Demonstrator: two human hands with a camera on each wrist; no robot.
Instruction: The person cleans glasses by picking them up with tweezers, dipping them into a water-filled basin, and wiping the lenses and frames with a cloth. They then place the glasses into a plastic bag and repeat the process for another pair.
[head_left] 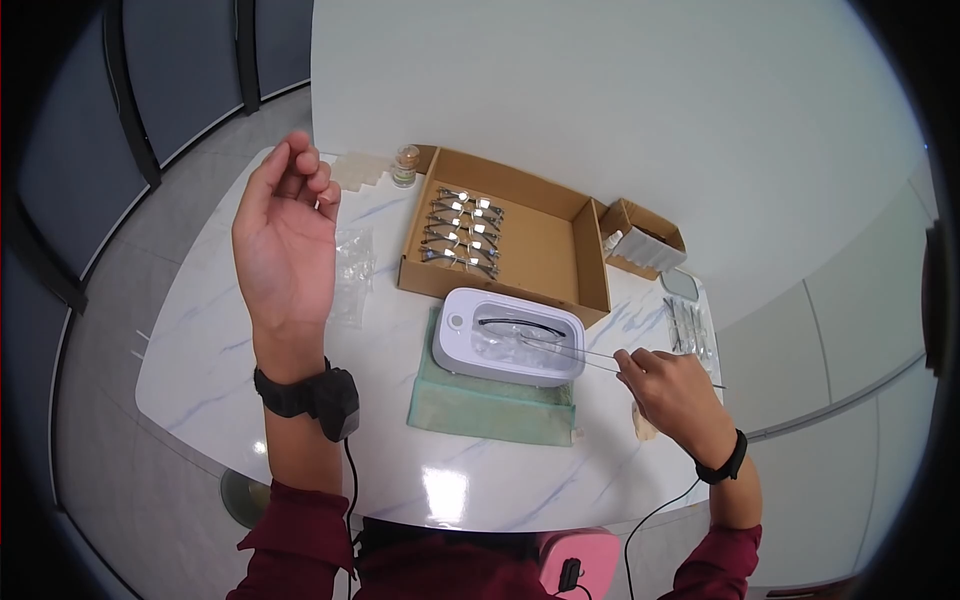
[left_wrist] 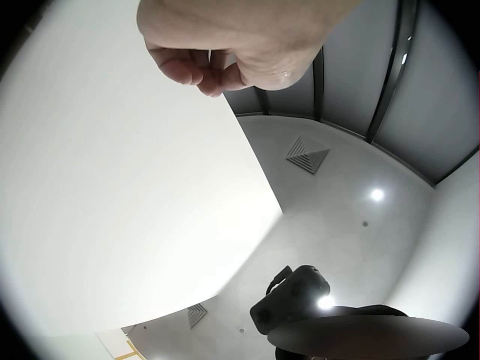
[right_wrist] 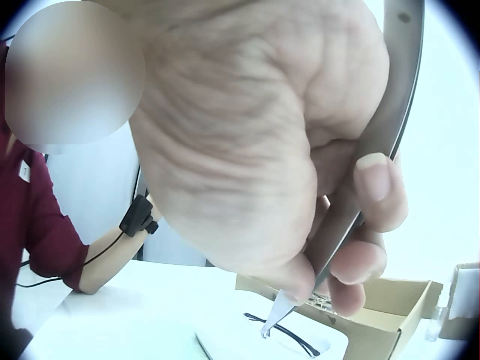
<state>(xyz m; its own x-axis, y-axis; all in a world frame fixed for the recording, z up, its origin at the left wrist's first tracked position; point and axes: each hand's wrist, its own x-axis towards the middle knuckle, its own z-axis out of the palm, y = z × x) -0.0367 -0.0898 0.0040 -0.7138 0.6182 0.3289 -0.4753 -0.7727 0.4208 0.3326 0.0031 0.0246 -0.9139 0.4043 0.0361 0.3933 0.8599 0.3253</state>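
Note:
My right hand [head_left: 675,395] grips long metal tweezers [head_left: 597,362], whose tips reach into a white basin-like device [head_left: 455,352] holding dark-framed glasses [head_left: 540,327] and clear liquid. In the right wrist view, the right hand [right_wrist: 240,135] has its fingers curled round the tweezers [right_wrist: 337,240]; their tips are beside the dark frame [right_wrist: 296,337]. Whether they touch it I cannot tell. My left hand [head_left: 288,235] is raised above the table's left side, palm up, fingers loosely bent, holding nothing. The left wrist view shows that hand [left_wrist: 240,37] against the wall and ceiling.
Behind the device, a cardboard box [head_left: 545,245] holds several pairs of glasses [head_left: 462,232]. A green cloth [head_left: 490,408] lies under the device. A glass jar [head_left: 405,166] stands at the back left, a smaller box [head_left: 640,245] at the back right. Plastic bags [head_left: 352,275] lie left.

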